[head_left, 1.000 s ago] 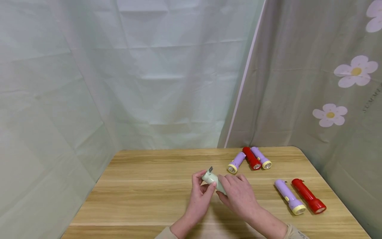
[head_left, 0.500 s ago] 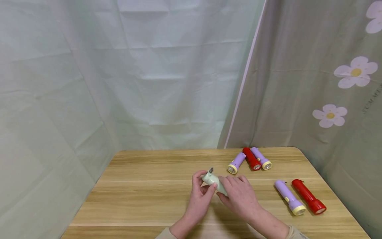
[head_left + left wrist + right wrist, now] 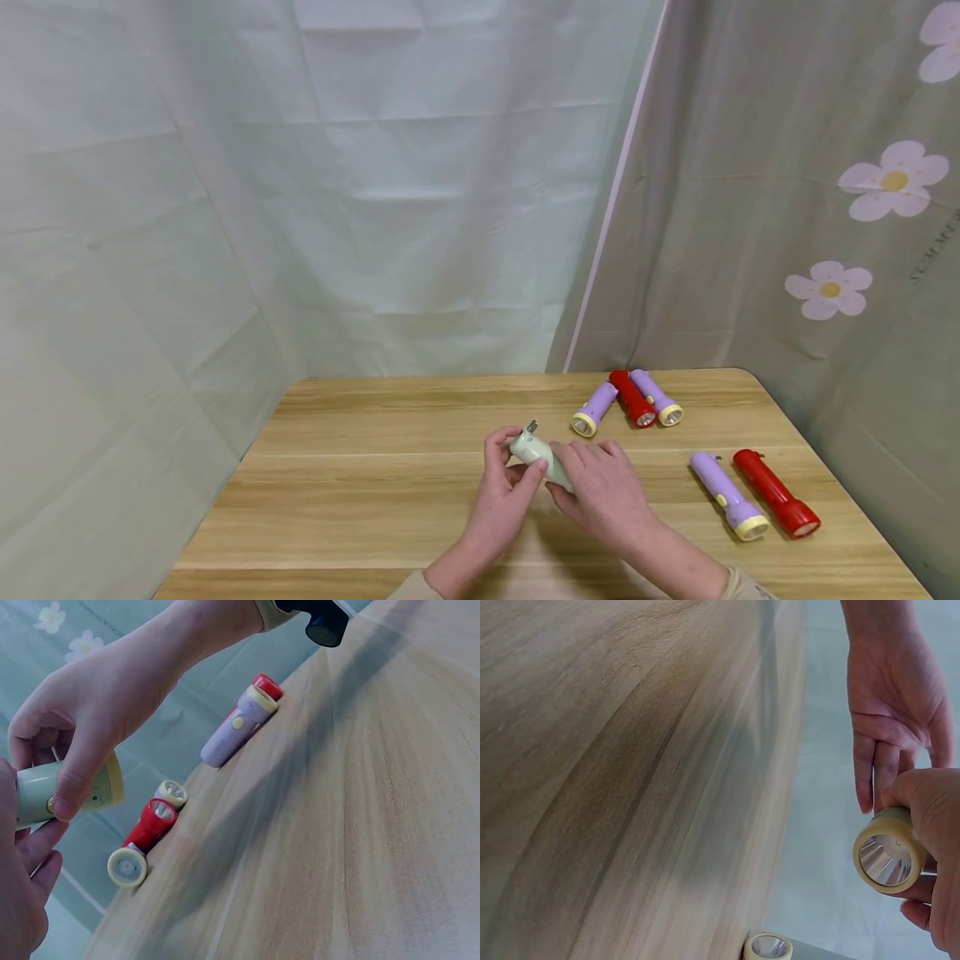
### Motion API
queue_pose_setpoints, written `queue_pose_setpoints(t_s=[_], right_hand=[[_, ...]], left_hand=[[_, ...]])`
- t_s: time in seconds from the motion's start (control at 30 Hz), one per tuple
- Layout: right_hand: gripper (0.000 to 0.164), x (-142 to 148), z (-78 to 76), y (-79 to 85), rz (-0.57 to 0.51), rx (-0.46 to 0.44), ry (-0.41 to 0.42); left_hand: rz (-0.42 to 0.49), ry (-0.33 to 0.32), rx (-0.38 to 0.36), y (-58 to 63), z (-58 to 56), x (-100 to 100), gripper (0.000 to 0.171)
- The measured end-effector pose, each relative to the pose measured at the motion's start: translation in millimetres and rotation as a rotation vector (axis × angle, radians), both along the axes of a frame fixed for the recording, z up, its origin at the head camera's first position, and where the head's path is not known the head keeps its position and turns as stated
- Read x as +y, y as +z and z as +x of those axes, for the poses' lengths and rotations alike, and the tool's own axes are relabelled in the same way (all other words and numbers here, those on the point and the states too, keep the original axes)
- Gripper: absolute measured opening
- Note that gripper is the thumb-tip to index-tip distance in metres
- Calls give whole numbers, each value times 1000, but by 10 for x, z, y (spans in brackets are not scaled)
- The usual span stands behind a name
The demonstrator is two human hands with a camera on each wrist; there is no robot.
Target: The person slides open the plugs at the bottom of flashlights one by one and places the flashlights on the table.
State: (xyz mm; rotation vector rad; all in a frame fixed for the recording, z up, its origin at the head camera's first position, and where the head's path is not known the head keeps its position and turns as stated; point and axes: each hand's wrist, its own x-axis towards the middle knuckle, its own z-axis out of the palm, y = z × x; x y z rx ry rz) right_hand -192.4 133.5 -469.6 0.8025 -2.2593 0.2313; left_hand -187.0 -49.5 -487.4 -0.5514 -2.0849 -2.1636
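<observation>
A pale green flashlight [image 3: 531, 450] is held between both hands over the middle of the table. Its tail end, with metal plug prongs [image 3: 531, 427] standing out, points away to the left. My left hand [image 3: 498, 493] grips the tail part between thumb and fingers. My right hand [image 3: 606, 493] grips the lamp end; in the left wrist view its thumb [image 3: 75, 780] lies by the small yellow switch. The right wrist view shows the cream-ringed lens [image 3: 886, 859] in that hand.
A purple flashlight [image 3: 723, 492] and a red flashlight [image 3: 776, 492] lie side by side at the right. Farther back lie another red one [image 3: 633, 400] and two purple ones, lenses toward me. Curtains [image 3: 450, 208] hang behind the wooden table [image 3: 360, 483].
</observation>
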Motion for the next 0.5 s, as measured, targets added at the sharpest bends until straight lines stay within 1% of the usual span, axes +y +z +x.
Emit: queue_pose_setpoints(t_s=[0.2,0.4,0.5], right_hand=[[55,13,-1,4,-6,-9,-12],[56,31,-4,21,-16,-15,-12],[55,43,-8,19,-19,-15,-16]], left_hand=[[-20,-17,0,43,-11,-8,54],[-36,-40,27,68,-26,-29,57],[-57,-35,41,78,-34,-41,59]])
